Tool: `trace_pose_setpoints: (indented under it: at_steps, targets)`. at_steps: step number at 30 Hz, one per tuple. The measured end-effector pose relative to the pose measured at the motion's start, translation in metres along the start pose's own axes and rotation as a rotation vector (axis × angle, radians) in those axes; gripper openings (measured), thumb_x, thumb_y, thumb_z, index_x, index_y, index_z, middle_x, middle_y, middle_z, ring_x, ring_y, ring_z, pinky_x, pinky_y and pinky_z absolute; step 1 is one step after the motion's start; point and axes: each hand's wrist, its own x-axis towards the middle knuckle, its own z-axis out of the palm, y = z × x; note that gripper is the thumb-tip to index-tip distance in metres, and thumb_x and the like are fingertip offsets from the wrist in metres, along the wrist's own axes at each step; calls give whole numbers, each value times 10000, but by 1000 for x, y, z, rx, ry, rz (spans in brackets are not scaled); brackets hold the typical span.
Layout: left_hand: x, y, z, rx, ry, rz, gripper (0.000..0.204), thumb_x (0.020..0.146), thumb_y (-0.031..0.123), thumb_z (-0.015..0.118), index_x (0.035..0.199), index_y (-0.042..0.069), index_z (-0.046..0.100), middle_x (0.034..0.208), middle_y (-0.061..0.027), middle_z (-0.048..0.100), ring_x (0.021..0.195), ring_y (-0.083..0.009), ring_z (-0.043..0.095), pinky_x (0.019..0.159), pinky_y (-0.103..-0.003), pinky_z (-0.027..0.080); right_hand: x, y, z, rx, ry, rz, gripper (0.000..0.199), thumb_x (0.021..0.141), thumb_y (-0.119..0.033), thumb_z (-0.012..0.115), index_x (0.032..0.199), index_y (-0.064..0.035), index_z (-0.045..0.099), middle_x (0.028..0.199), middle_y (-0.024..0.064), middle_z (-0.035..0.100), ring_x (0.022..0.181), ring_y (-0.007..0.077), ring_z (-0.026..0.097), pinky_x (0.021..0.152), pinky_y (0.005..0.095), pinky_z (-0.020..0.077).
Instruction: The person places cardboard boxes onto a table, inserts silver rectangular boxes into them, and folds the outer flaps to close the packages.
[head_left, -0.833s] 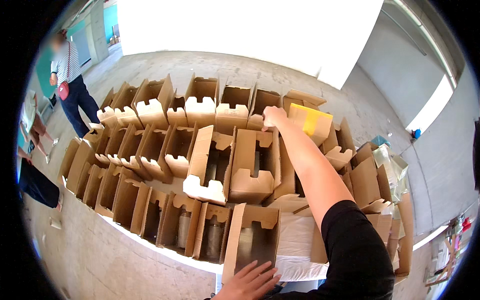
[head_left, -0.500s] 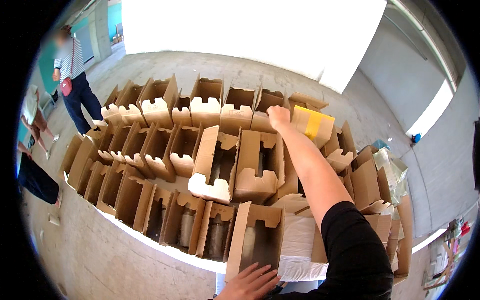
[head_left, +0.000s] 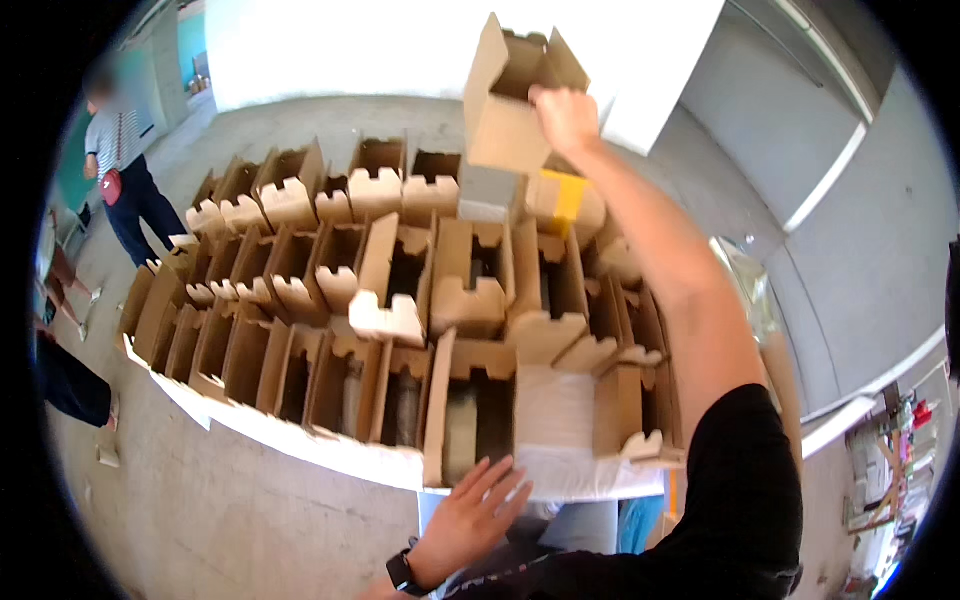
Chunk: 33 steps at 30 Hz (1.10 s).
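My right hand (head_left: 566, 118) grips the edge of an open cardboard box (head_left: 508, 135), lifted above the far row of boxes. My right arm stretches over the table to reach it. With fingers spread, my left hand (head_left: 472, 515) rests at the front edge of another open cardboard box (head_left: 437, 430), which has a pale object inside. In two boxes left of it stand clear bottle-like containers (head_left: 404, 410), partly hidden by the cardboard. Just below the raised box is a box with yellow tape (head_left: 566, 203).
Several rows of open cardboard boxes (head_left: 248, 365) cover the white-topped table (head_left: 560, 440). Clear plastic packaging (head_left: 742, 285) lies at the right edge. At the left, a person in a striped top (head_left: 118, 140) stands on the concrete floor, with others partly visible nearer.
My right hand has lifted a cardboard box up out of the far row. My left hand has stayed by the near box. The view has shifted slightly.
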Motion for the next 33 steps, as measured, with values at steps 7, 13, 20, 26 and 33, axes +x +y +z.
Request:
trace_pose_setpoints:
  at_steps: [7, 13, 20, 26, 33]
  targets:
    - [-11, 59, 35, -111, 1, 81, 324, 793, 86, 679, 1113, 53, 645, 1226, -94, 601, 1209, -274, 536, 1038, -435, 428, -98, 12, -189, 174, 102, 123, 263, 769, -50, 727, 1021, 6, 675, 826, 149, 717, 702, 223, 696, 639, 330, 553]
    - [-45, 92, 106, -213, -77, 148, 266, 834, 124, 656, 1088, 44, 655, 1165, -90, 634, 1169, -255, 558, 1039, -422, 417, -239, 7, -321, 168, 189, 272, 265, 854, -185, 666, 1062, -23, 690, 793, 108, 705, 735, 199, 689, 691, 282, 530]
    - [-73, 108, 130, -262, -157, 86, 255, 856, 164, 640, 1086, 54, 657, 1160, -92, 639, 1143, -265, 571, 1028, -428, 423, -371, -27, -385, 202, -25, 116, 260, 706, -33, 645, 958, 18, 684, 906, 82, 712, 810, 183, 686, 716, 300, 523]
    - [-95, 94, 152, -242, -70, -220, 293, 849, 156, 636, 1119, 42, 627, 1198, -117, 611, 1116, -293, 580, 993, -405, 445, -411, -68, -352, 276, -152, -61, 290, 616, -58, 625, 904, -27, 650, 879, 93, 685, 796, 218, 678, 671, 306, 521]
    - [-93, 77, 156, -340, 69, -505, 371, 912, 163, 585, 1239, -5, 531, 1320, -189, 525, 1158, -373, 538, 994, -416, 428, -451, -105, -302, 336, -224, 70, 265, 686, -87, 601, 939, -19, 644, 908, 82, 683, 824, 225, 676, 670, 316, 500]
